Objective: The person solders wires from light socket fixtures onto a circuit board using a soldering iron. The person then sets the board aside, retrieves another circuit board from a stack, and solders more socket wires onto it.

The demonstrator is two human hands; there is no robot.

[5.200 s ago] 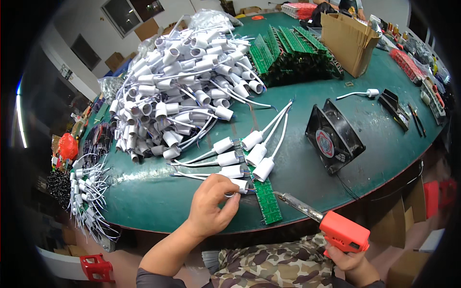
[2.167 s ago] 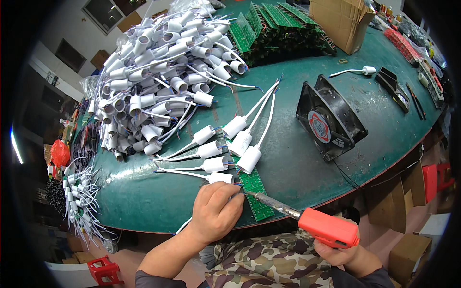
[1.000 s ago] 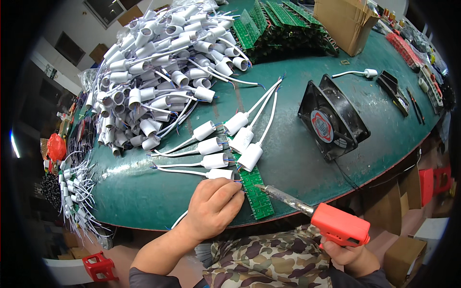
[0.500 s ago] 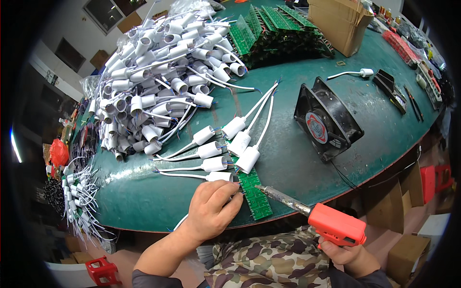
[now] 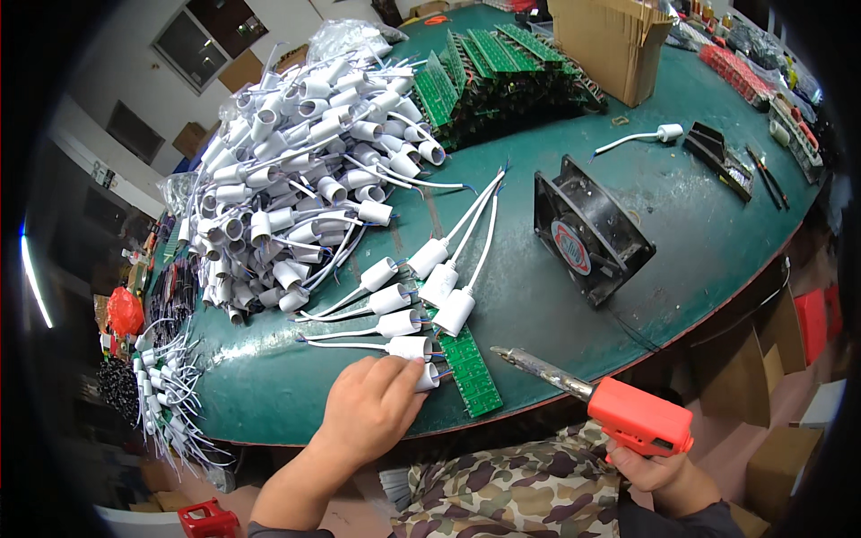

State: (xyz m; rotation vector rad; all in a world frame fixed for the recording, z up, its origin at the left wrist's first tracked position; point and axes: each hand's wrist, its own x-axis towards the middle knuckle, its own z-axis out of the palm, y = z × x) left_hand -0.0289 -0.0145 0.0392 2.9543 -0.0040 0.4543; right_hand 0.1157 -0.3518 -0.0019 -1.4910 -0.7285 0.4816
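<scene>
My left hand (image 5: 375, 408) is closed around a white lamp socket (image 5: 429, 377) at the left edge of a green circuit board (image 5: 472, 375). Thin wires run from the socket's mouth to the board. Further up the board, more white sockets with cables, such as one socket (image 5: 454, 312), lie on both sides, their wires reaching it. A red-handled soldering gun (image 5: 639, 417) is gripped in my right hand (image 5: 653, 470). Its metal tip points left, just right of the board and apart from it.
A big heap of white sockets (image 5: 296, 179) covers the table's (image 5: 529, 359) back left. Stacked green boards (image 5: 502, 81) and a cardboard box (image 5: 610, 49) stand at the back. A black fan (image 5: 595, 231) sits right of the board; a loose socket (image 5: 669, 133) and pliers (image 5: 768, 177) lie beyond.
The soldering tip has moved off the board to the right. My left hand has shifted slightly left and down, and the socket at its fingers now shows. The whole view has shifted a little.
</scene>
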